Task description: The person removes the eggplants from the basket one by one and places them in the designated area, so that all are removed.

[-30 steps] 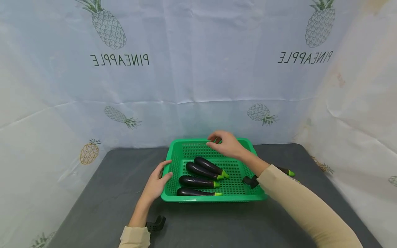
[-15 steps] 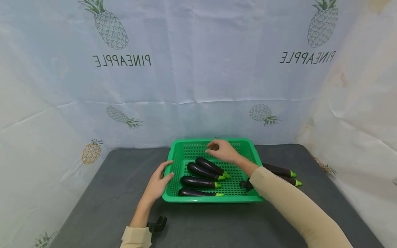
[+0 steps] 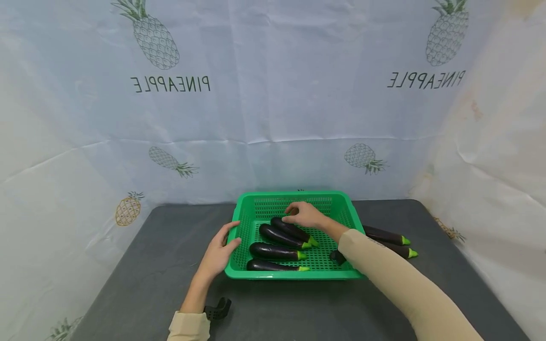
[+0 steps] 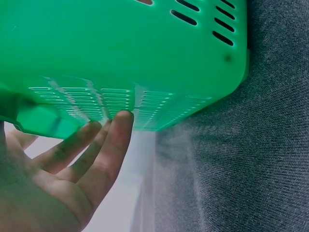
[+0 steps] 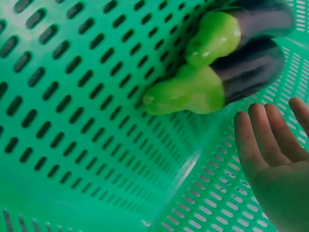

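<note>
With our left hand (image 3: 218, 252) resting open against the green basket's (image 3: 337, 199) left wall on the grey desk (image 3: 145, 265), our open right hand (image 3: 304, 216) touches the rearmost eggplant (image 3: 294, 230) inside; we should nudge gently, keeping the basket braced.

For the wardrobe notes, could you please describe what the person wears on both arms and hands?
Both hands, left hand and right hand, are bare. Each arm has a long beige sleeve; a small black wrist mount sits beside each cuff.
</note>
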A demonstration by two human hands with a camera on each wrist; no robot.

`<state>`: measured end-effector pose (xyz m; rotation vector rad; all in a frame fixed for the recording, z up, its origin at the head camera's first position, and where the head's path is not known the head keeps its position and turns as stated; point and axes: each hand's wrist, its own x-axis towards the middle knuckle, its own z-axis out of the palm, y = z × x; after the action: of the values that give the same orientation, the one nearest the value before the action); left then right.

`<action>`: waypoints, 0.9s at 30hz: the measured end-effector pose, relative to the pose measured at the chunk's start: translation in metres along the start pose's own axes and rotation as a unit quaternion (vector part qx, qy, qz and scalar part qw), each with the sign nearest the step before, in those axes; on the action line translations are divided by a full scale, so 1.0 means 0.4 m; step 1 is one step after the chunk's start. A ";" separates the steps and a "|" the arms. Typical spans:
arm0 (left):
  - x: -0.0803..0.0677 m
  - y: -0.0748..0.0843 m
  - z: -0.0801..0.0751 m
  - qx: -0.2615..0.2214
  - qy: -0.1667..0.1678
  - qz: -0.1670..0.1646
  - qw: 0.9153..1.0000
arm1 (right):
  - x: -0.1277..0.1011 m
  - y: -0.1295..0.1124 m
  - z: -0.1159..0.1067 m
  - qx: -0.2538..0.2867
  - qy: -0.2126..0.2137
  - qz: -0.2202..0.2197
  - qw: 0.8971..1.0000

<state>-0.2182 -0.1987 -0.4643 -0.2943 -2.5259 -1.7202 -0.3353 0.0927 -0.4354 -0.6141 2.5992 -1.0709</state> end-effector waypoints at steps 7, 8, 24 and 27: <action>0.000 -0.001 0.003 0.002 0.001 0.001 1.000 | 0.001 0.018 0.011 0.004 -0.043 0.015 0.999; -0.001 -0.001 0.003 0.003 0.002 0.000 1.000 | 0.001 0.018 0.012 0.001 -0.046 0.011 0.999; -0.006 0.006 0.003 -0.005 0.004 -0.004 1.000 | 0.000 0.008 0.006 -0.003 -0.045 -0.008 0.999; -0.004 0.003 0.002 -0.004 0.004 -0.001 1.000 | -0.002 -0.006 -0.008 -0.003 -0.043 -0.014 0.999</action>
<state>-0.2163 -0.1977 -0.4639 -0.2840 -2.5146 -1.7288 -0.3353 0.0935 -0.4313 -0.6845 2.5283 -1.0224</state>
